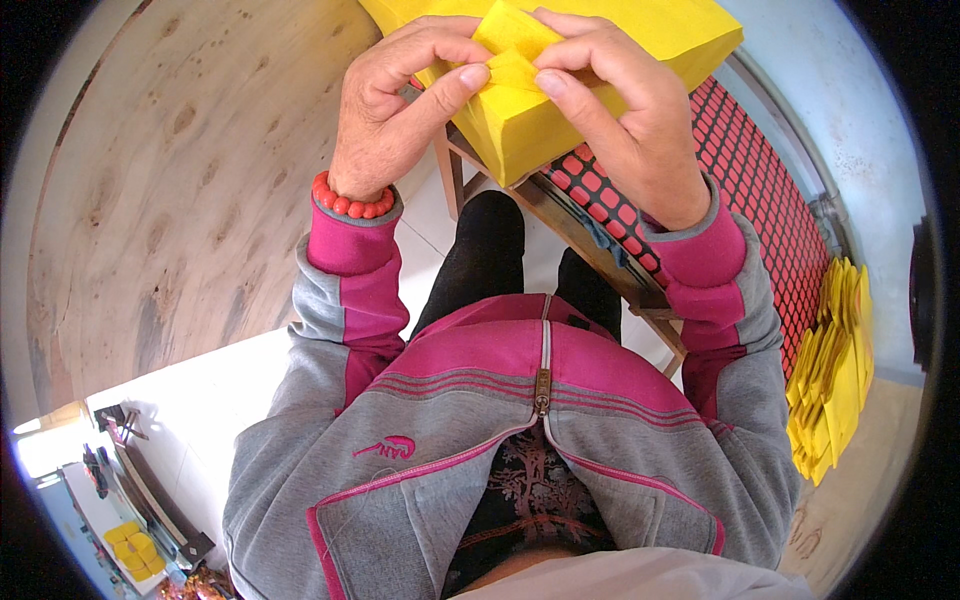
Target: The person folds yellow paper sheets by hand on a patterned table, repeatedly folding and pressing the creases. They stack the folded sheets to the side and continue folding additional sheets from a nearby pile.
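Both hands meet at the top of the view over a boxy yellow fabric bundle (560, 125) with sharp corners. A folded yellow fabric strip (515, 72) stands up above its near corner. My left hand (395, 105), with red beads at the wrist, pinches the strip's left side between thumb and fingers. From the other side my right hand (640, 115) pinches the strip the same way, its thumb close to the left thumb. The fingers partly cover the strip's folds, and the bundle's far side runs out of view.
Under the bundle is a wooden-framed table covered with a red and black patterned cloth (735, 165). A stack of yellow fabric pieces (830, 370) hangs at its right end. A large wooden board (180, 180) stands at left. More yellow pieces (135, 550) lie at lower left.
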{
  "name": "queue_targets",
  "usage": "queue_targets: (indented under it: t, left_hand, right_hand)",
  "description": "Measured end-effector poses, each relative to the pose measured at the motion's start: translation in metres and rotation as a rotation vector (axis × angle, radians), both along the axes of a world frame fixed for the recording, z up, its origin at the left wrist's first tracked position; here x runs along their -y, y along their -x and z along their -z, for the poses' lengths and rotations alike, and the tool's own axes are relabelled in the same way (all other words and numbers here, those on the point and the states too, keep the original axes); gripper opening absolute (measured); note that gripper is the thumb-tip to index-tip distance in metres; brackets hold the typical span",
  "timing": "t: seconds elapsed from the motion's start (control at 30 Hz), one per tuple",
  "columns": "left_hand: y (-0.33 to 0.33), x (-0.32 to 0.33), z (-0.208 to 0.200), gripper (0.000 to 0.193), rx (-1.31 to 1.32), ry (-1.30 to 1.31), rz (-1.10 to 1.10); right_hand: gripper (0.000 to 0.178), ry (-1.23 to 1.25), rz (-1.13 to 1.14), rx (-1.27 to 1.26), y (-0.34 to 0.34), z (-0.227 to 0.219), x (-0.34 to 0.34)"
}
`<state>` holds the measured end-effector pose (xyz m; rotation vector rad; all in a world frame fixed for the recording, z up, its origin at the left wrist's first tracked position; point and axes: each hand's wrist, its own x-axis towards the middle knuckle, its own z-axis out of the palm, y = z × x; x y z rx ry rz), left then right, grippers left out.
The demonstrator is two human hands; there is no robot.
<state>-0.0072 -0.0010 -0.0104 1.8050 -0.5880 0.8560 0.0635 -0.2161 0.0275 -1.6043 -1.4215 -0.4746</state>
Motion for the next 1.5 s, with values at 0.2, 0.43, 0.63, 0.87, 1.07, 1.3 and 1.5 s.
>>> queue_targets:
  t: [0.2,0.43,0.63,0.87,1.07,1.3,1.5]
  left_hand:
    - [0.0,0.0,0.0,0.011,-0.011,0.013,0.012]
    - [0.002,0.002,-0.001,0.015,-0.033,0.062,0.029]
    - [0.002,0.003,-0.002,0.013,-0.059,0.058,0.028]
    - [0.0,0.004,-0.002,0.01,-0.026,0.029,0.003]
    - [0.0,0.003,-0.001,0.01,-0.019,0.03,0.011]
    - [0.0,0.004,-0.004,0.011,0.006,-0.01,-0.01]
    - [0.001,0.002,0.002,0.008,-0.027,-0.04,-0.015]
  right_hand:
    - [0.008,-0.045,0.008,0.015,0.004,-0.001,-0.001]
    - [0.009,-0.035,0.047,-0.019,0.008,-0.003,-0.001]
    - [0.009,0.032,0.118,0.036,0.007,-0.002,0.002]
    - [0.01,0.034,0.106,0.08,0.002,0.004,0.0]
    - [0.01,0.032,0.102,0.093,0.0,0.006,0.001]
    - [0.009,0.025,0.108,0.1,0.002,0.004,0.0]
    - [0.009,-0.079,0.111,0.027,0.005,-0.004,0.002]
